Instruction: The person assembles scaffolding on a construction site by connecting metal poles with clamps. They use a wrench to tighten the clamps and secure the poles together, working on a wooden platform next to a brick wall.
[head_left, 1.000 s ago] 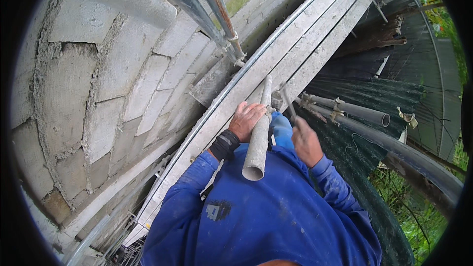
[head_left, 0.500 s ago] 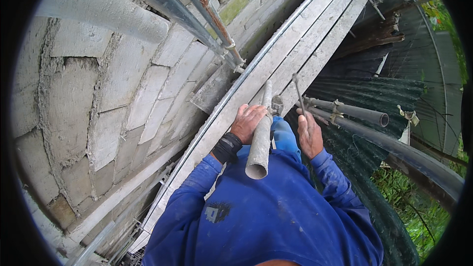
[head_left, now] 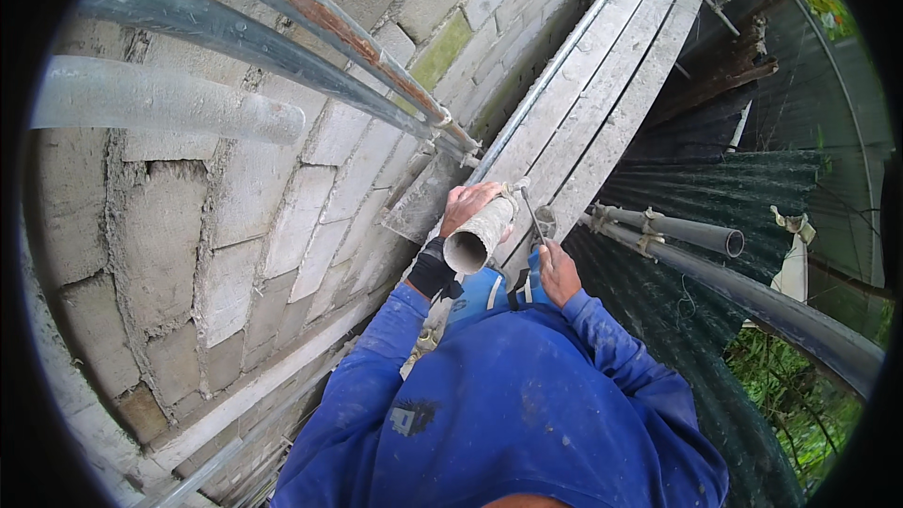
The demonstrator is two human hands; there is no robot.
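My left hand (head_left: 467,208) is wrapped around a mortar-crusted metal pipe (head_left: 482,235), whose open end points up toward me. A clamp (head_left: 514,187) shows at the pipe's far side, just beyond my fingers. In my right hand (head_left: 559,275) is a slim metal wrench (head_left: 533,213), its far end at that clamp; whether it is seated on a nut is too small to tell. Close beside the wrench is another round metal fitting (head_left: 546,218), partly covered. The pipe's lower part is hidden behind its rim and my hand.
A concrete block wall (head_left: 169,216) rises on the left, with scaffold tubes (head_left: 310,61) in front of it. Wooden planks (head_left: 602,85) run away ahead. At right, clamped scaffold tubes (head_left: 743,273) cross above dark corrugated sheeting (head_left: 715,198), with greenery (head_left: 781,376) below.
The pipe has tipped more upright toward me, its open end shifting up and left. My right hand has come left, bringing the wrench end to the clamp. The whole view has shifted slightly.
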